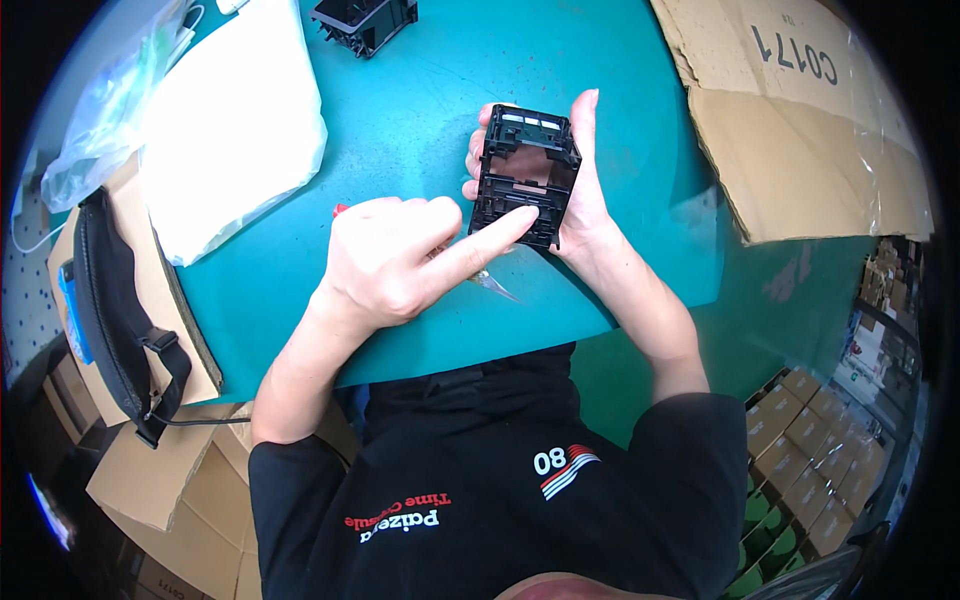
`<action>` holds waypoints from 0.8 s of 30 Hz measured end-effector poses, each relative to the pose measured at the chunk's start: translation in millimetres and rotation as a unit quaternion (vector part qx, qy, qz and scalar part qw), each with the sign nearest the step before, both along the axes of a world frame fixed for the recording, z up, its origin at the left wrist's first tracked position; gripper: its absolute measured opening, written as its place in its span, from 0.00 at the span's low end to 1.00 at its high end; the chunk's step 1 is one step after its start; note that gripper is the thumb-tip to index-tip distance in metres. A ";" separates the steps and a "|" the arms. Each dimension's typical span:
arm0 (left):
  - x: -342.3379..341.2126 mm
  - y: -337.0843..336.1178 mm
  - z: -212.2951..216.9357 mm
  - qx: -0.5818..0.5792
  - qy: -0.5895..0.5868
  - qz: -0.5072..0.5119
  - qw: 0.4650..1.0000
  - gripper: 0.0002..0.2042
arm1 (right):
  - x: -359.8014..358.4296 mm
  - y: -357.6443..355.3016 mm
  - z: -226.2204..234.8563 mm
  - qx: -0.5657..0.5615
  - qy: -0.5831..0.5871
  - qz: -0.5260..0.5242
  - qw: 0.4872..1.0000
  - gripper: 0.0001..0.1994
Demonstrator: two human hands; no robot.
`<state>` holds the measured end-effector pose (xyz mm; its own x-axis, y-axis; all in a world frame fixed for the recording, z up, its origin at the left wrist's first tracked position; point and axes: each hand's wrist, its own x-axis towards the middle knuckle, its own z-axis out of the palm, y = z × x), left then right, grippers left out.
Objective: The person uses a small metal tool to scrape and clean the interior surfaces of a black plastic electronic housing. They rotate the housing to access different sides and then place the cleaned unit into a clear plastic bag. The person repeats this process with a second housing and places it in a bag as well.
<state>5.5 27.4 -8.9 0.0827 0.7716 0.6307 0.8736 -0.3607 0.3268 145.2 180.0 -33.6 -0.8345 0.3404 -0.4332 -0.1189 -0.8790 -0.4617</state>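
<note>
My right hand [588, 190] is wrapped round a black plastic housing [524, 180], an open rectangular frame with cross-ribs and small white strips near its far end. It is held tilted above the table. My left hand [385, 255] is closed except for its index finger, which reaches out to the housing's near end. Red handle parts show at the edges of that fist, and a thin pointed metal tip [495, 285] sticks out below the index finger. The kind of tool is hidden by the fingers.
A green mat [400, 120] covers the table. Another black plastic housing [365, 22] sits at the far edge. White sheeting [235, 130] and a black strap bag [108, 300] lie left. Cardboard [790, 130] covers the far right. Boxes [815, 440] are stacked on the lower right.
</note>
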 end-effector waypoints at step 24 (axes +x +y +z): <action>3.9 -0.8 -1.1 0.009 -0.042 0.006 0.999 0.22 | 2.1 -0.8 -2.8 -0.005 0.015 0.009 1.000 0.49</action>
